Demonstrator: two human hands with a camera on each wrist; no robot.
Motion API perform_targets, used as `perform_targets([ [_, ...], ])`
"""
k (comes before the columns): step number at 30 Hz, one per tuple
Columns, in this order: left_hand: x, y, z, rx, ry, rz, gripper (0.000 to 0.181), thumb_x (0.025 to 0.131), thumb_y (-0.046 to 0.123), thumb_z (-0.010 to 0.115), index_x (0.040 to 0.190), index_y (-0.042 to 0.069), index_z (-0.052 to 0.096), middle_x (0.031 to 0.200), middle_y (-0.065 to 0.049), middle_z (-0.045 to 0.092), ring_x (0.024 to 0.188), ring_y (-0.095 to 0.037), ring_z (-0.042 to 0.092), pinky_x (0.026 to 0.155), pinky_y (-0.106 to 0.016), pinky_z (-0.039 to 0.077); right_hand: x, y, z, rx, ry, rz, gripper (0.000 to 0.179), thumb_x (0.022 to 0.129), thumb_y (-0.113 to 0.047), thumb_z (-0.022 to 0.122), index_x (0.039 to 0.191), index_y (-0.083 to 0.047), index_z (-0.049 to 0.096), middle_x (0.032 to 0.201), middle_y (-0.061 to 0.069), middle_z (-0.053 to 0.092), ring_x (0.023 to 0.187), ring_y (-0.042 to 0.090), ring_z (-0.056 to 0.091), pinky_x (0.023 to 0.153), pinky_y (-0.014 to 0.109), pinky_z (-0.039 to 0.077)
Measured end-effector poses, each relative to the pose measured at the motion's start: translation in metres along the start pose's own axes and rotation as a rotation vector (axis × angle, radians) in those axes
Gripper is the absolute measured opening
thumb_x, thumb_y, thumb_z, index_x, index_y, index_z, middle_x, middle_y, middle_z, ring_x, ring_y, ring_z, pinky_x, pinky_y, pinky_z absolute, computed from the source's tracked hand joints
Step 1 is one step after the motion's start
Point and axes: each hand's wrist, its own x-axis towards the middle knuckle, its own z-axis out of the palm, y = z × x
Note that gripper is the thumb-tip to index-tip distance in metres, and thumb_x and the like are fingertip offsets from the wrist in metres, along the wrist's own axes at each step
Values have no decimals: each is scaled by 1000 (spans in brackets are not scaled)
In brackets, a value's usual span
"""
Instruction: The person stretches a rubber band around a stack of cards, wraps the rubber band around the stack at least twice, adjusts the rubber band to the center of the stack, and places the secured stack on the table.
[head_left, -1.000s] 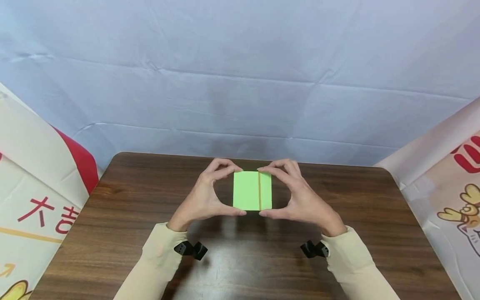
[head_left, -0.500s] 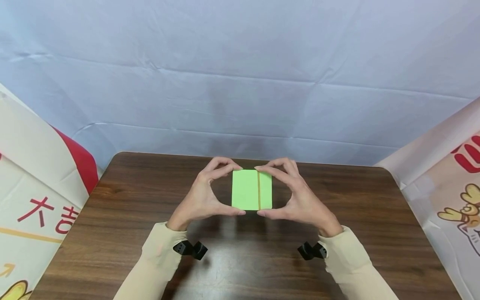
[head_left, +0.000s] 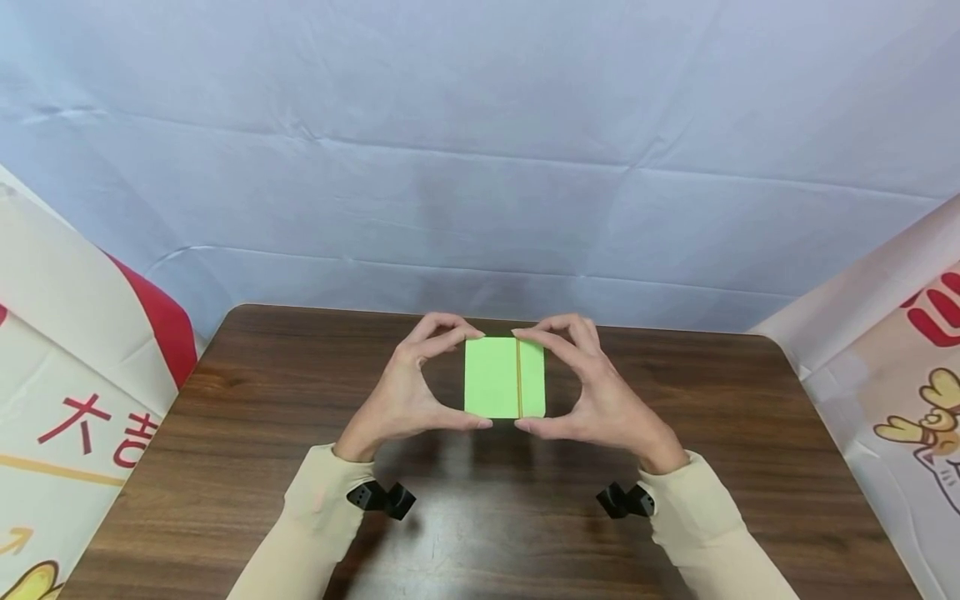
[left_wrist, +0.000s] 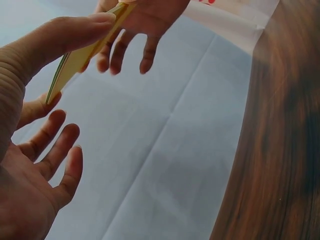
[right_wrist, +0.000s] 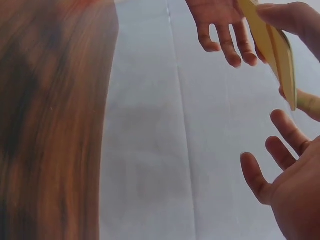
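A thin, square, light green notepad (head_left: 491, 379) is held up over the table, its broad face toward the head camera. A narrow tan elastic band (head_left: 518, 379) runs across it near the right edge. My left hand (head_left: 401, 392) pinches its left half, thumb at the near edge and fingertip at the far edge. On the other half, my right hand (head_left: 600, 392) pinches the same two edges, its fingertip and thumb by the band. From the left wrist view the notepad (left_wrist: 82, 57) appears edge-on, with the other fingers spread off it; its underside (right_wrist: 272, 47) looks yellowish in the right wrist view.
The brown wooden table (head_left: 247, 433) lies beneath both hands. Behind it hangs a pale blue cloth (head_left: 480, 167). Printed white cloths stand at the left (head_left: 67, 367) and right (head_left: 892, 417). A small black camera (head_left: 382, 498) sits on each cream sleeve.
Compared with one second ago, the notepad and both hands sit very slightly farther forward. Both hands keep the same pinch on its edges.
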Motion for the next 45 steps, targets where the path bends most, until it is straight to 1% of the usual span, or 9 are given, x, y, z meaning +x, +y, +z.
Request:
perform_targets([
  [4,1,1,0,3,2,-4,86,54,18,103,132,16,67,128,0,52,121,-20,50,97,-44,47,1,-3,-4,-75,-2,11,95,62,-32,99,145,-23,54,137,2,41,127,22,31,98,55,39],
  [9,2,3,1,19,-5,14,84,55,19,103,131,15,67,128,-1,52,121,-24,50,100,-45,45,3,-6,-7,-124,-4,11,94,59,-35,101,140,-21,54,137,3,41,127,24,31,98,55,41],
  [13,2,4,1,28,-11,29,84,55,20,103,131,15,67,128,0,51,121,-25,49,101,-47,44,5,-7,-6,-115,-11,0,91,59,-33,101,137,-20,55,135,2,42,127,24,31,97,54,42],
  [21,3,4,2,21,-24,41,83,54,19,103,130,14,68,127,-1,51,120,-21,49,100,-47,45,5,-6,-6,-78,-17,-31,88,60,-29,100,137,-20,59,131,2,43,124,23,32,95,52,43],
  [26,2,3,2,26,-25,41,83,54,20,103,129,14,68,128,-1,51,120,-21,49,99,-53,45,5,-6,-6,-58,-19,-42,87,60,-29,100,136,-20,61,128,1,42,123,22,32,96,51,42],
  [30,2,3,3,32,-30,43,83,54,21,103,129,14,68,128,0,51,120,-20,48,99,-50,45,5,-7,-5,-45,-22,-58,87,59,-29,100,137,-19,61,127,0,43,126,23,31,97,51,42],
  [36,3,3,3,31,-28,44,83,54,21,103,129,15,68,128,0,51,120,-20,48,100,-48,44,6,-7,-5,-70,-28,-65,91,59,-29,99,140,-18,59,129,3,42,128,25,30,97,51,43],
  [43,3,3,2,24,-32,27,83,54,21,103,129,15,68,128,0,51,121,-27,49,101,-49,44,4,-10,-10,-134,-67,-46,97,62,-32,98,146,-19,53,139,5,38,132,26,28,97,52,43],
  [45,3,3,1,23,-33,17,84,54,22,103,130,16,68,128,0,51,121,-27,49,101,-50,44,4,-10,-12,-147,-73,-39,97,63,-33,98,147,-20,52,141,5,37,133,26,27,96,51,44],
])
